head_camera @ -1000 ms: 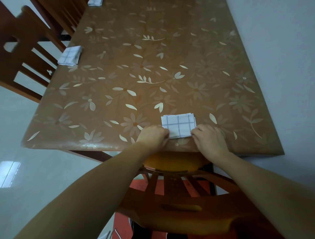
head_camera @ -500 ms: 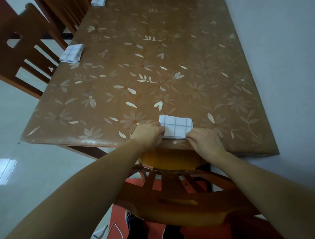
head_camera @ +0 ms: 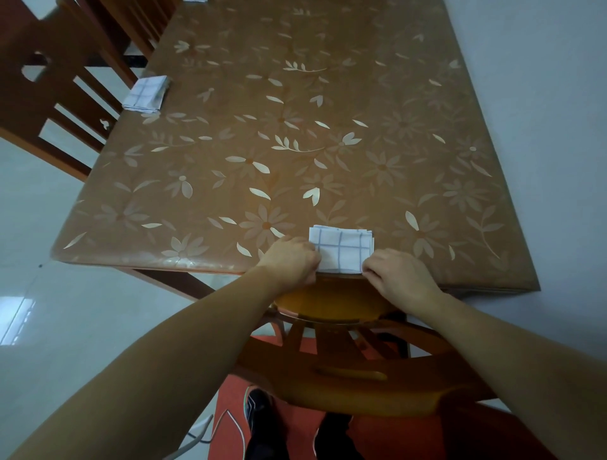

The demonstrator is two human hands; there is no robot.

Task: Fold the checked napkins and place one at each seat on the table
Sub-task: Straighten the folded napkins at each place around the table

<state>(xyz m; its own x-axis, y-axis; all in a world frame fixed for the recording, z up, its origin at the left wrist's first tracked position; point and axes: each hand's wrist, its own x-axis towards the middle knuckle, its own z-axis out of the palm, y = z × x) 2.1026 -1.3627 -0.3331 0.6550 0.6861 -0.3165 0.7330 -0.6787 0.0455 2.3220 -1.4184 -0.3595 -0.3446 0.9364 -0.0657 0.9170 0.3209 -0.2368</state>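
Observation:
A folded white napkin with blue checks (head_camera: 341, 249) lies at the near edge of the table (head_camera: 295, 138), right above the orange chair. My left hand (head_camera: 290, 261) grips its left edge with curled fingers. My right hand (head_camera: 399, 275) pinches its near right corner. A second folded checked napkin (head_camera: 146, 94) lies at the table's left edge by a wooden chair. A sliver of a third napkin (head_camera: 194, 1) shows at the top of the view.
An orange chair (head_camera: 345, 354) stands between me and the table. Dark wooden chairs (head_camera: 49, 85) line the left side. The table's right side runs along a pale wall (head_camera: 542, 131). My feet (head_camera: 262, 420) stand on a red mat.
Both hands have slid the napkin toward me, from a little way in on the table to its near edge. The hands keep their hold on it.

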